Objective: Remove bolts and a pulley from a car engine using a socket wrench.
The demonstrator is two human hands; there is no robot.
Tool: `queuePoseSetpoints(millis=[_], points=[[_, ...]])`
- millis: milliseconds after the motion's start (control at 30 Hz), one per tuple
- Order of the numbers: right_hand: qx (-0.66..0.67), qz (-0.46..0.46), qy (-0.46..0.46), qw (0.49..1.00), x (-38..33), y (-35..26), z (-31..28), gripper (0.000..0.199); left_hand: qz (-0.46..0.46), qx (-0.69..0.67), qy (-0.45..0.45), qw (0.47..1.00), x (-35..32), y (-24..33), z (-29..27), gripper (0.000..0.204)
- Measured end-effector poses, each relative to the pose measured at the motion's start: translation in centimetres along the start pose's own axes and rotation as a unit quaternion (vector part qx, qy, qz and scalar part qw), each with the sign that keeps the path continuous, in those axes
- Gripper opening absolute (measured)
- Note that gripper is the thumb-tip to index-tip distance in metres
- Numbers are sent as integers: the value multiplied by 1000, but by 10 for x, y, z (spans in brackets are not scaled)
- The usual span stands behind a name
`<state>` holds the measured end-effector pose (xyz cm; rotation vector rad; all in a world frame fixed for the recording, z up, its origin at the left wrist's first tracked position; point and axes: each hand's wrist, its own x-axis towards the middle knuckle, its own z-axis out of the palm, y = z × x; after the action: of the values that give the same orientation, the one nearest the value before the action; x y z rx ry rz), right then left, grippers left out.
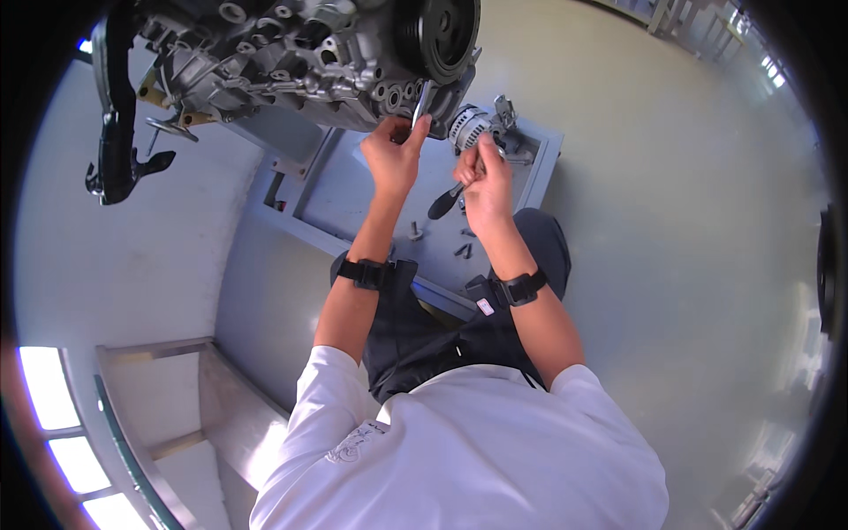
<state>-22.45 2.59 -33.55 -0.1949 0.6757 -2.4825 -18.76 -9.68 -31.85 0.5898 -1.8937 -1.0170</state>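
2 hands, apart from each other, each closed on a tool. Left hand (393, 159): fingers pinching a slim bright metal tool (421, 102), exact type unclear, at the lower face of the engine (300, 71), just below the black crankshaft pulley (446, 31). Right hand (484, 181): wrapped round a dark-handled tool (444, 202), probably a ratchet, above the tray's right half.

Handling (judged): both tools stiff and robust. Slim tool light, slippery if oily; pinch mid-shank. Dark-handled tool heavier toward its metal head; best held by the grip.

Surface: blue-grey metal tray (549, 168) with raised rim. Alternator (468, 126) near its far right corner; 1 bolt (415, 231) stands toward the near edge, small bolts (463, 251) lie to its right.

Room: smooth pale floor (654, 247) right; metal frame (238, 389) and bright windows (49, 389) lower left.
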Motion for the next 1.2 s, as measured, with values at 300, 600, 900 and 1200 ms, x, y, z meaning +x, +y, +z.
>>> queuePoseSetpoints(millis=[300, 600, 900, 1200], points=[[214, -105, -29, 971, -7, -12, -28, 31, 136, 196, -66, 969, 26, 8, -17, 26], [299, -209, -61, 929, -6, 0, -41, 36, 98, 142, -110, 979, 17, 20, -16, 27], [-234, -79, -15, 969, -24, 9, -28, 18, -126, -3, -112, 986, -10, 51, 1, 34], [-224, 50, -56, 972, -18, 41, -13, 24, -97, -50, -34, 993, -11, 44, 7, 31]])
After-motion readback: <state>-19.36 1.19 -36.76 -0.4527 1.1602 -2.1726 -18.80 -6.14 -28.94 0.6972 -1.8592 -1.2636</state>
